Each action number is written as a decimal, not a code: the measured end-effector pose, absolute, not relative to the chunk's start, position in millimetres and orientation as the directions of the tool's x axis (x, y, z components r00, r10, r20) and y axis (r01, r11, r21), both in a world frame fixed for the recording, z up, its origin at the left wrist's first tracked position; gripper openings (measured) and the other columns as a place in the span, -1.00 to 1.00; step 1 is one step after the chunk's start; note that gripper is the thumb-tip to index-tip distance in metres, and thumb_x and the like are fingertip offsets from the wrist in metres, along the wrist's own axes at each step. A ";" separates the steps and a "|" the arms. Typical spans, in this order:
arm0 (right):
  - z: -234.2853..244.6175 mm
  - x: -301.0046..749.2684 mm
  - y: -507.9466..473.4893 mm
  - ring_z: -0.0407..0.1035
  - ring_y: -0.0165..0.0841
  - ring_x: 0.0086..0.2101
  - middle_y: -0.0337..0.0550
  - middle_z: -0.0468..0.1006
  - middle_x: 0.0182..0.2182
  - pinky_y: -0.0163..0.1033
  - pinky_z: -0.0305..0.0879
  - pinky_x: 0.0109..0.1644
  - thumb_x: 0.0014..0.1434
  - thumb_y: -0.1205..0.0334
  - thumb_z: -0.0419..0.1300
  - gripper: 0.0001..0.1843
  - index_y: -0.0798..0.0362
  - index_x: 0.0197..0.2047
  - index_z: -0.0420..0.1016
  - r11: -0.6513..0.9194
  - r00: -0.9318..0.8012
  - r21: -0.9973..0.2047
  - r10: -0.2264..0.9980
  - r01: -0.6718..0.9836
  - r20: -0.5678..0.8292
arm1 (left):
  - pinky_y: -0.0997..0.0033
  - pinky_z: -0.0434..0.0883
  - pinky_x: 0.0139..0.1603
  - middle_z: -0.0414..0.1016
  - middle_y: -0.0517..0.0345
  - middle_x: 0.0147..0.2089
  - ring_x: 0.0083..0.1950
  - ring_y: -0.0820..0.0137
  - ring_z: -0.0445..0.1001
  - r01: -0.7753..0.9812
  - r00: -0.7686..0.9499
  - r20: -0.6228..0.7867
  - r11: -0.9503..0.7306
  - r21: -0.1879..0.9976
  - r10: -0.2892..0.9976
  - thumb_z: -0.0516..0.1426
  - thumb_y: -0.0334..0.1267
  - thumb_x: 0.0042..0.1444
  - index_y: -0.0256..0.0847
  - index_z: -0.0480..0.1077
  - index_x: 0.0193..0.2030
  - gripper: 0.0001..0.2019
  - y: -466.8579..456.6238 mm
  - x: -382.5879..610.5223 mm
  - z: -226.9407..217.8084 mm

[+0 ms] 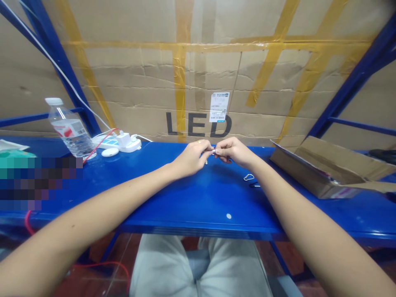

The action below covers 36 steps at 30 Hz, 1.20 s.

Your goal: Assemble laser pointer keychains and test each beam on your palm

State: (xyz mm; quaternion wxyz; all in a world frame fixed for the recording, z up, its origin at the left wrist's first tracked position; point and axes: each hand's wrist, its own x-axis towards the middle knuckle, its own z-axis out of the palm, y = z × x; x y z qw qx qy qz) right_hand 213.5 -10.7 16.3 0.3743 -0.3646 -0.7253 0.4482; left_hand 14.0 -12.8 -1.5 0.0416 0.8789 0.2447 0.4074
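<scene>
My left hand [195, 156] and my right hand [231, 152] meet over the middle of the blue table [185, 198]. Both are closed in a pinch on a small silvery piece [213, 152] between the fingertips; its exact kind is too small to make out. Just below my left fingers shows a tiny shiny metal bit [206, 162], and whether it hangs or lies on the table I cannot tell. Close to my right forearm lie a silver carabiner [248, 177] and a dark slim item [255, 185], partly hidden by the arm.
An open cardboard box [312, 177] sits at the right. On the left stand a water bottle [69, 128] and a white power strip [130, 144] with cables, beside a white round object [109, 152]. A large carton [139, 90] marked LED rises behind the table.
</scene>
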 end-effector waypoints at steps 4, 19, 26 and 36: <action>14.6 212.4 -10.8 0.06 -0.50 -0.73 -0.26 0.27 -0.80 -0.32 -0.09 -0.64 -0.04 0.24 0.30 -0.81 0.16 -0.58 0.48 0.228 -0.464 -0.965 0.875 0.134 0.142 | 0.34 0.42 -0.12 0.58 0.05 -0.23 -0.18 0.36 0.53 0.368 0.548 0.726 -0.899 0.237 0.415 0.09 -0.42 0.24 -0.23 0.43 -0.28 -0.89 -11.0 13.3 -3.2; 22.1 215.6 -14.1 0.18 -0.46 -0.65 -0.24 0.35 -0.71 -0.29 0.08 -0.54 0.10 0.12 0.24 -0.71 0.13 -0.55 0.44 0.490 -0.457 -0.789 0.836 0.371 0.304 | 0.36 0.41 -0.20 0.56 0.10 -0.25 -0.22 0.38 0.53 0.356 0.478 0.598 -0.765 0.537 0.643 0.03 -0.31 0.30 -0.21 0.33 -0.22 -0.91 -13.4 14.8 1.3; 17.8 211.6 -14.7 0.16 -0.47 -0.57 -0.26 0.33 -0.68 -0.30 0.02 -0.45 0.15 0.18 0.14 -0.65 0.11 -0.62 0.33 0.671 -0.519 -0.485 0.741 0.561 0.426 | 0.42 0.40 -0.32 0.53 0.14 -0.39 -0.37 0.42 0.50 0.308 0.481 0.412 -0.590 0.746 0.774 0.13 -0.39 0.16 -0.26 0.37 -0.29 -0.99 -7.7 13.5 6.3; 17.7 207.9 -15.9 0.07 -0.51 -0.71 -0.29 0.28 -0.78 -0.34 -0.07 -0.60 -0.01 0.23 0.25 -0.79 0.15 -0.59 0.44 0.387 -0.425 -0.885 0.868 0.259 0.255 | 0.38 0.41 -0.22 0.55 0.10 -0.32 -0.27 0.39 0.52 0.298 0.497 0.718 -0.873 0.385 0.487 0.09 -0.47 0.18 -0.25 0.37 -0.35 -0.89 -11.7 14.1 -2.9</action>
